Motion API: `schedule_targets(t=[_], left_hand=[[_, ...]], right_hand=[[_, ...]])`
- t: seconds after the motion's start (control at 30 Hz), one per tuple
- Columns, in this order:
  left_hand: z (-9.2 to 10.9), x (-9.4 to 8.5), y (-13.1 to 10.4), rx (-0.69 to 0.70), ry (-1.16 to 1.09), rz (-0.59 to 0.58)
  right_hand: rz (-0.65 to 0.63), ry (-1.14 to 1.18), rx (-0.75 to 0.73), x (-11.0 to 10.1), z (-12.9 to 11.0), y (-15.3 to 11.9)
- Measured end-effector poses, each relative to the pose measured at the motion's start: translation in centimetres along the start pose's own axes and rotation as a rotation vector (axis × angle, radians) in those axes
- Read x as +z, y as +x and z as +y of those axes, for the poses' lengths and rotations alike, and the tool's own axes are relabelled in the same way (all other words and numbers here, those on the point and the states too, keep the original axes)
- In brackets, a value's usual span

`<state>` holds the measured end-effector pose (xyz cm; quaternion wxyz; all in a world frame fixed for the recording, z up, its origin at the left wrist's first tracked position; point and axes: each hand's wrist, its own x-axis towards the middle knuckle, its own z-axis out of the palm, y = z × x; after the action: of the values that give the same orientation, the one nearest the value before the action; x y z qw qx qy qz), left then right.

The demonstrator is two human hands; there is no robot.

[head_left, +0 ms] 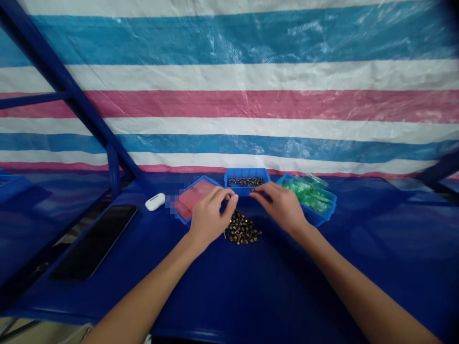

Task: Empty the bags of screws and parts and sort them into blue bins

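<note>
Lying well to the left of the left fingers (229, 206), a black phone (95, 243) rests flat on the blue tabletop (201, 306). Nearer to those fingers, on the same side, sits a small white case (155, 202). Next comes a blue bin (214, 181) with flat reddish material (193, 199) in it, just left of the fingers and partly hidden by the left hand (208, 217). That hand is raised, thumb and forefinger curled so their tips nearly meet; whether anything sits between them I cannot tell.

Between the two hands, on the near side of the fingers, a loose pile of small metal pieces (242, 230), dark and brassy, lies directly on the tabletop. Just beyond the fingertips stands a second bin (247, 172), also blue, holding more small dark pieces (247, 182). The right hand (285, 205) faces the left across a narrow gap, its fingers seemingly pinching a small brownish bit (253, 190), too blurred to identify. To the right of these fingers, a third blue bin (320, 218) holds green and clear plastic packets (312, 196).
</note>
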<state>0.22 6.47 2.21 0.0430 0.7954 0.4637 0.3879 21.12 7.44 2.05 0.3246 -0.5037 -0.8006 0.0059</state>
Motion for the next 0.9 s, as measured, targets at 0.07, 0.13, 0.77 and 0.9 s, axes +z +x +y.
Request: schedule_targets(t=[0.07, 0.13, 0.77, 0.9], left_hand=[[-0.1, -0.4, 0.1, -0.019, 0.036, 0.066], [-0.3, -0.4, 0.0, -0.007, 0.083, 0.061], [-1.1, 2.5, -0.9, 0.003, 0.169, -0.356], [-0.9, 2.5, -0.8, 0.007, 0.084, -0.344]], right_hand=[[0.067, -0.085, 0.105, 0.3, 0.7, 0.4], [0.023, -0.108, 0.120, 0.8, 1.2, 0.2], [-0.435, 0.343, -0.083, 0.2, 0.9, -1.6], [-0.348, 0.327, -0.009, 0.2, 1.3, -1.5]])
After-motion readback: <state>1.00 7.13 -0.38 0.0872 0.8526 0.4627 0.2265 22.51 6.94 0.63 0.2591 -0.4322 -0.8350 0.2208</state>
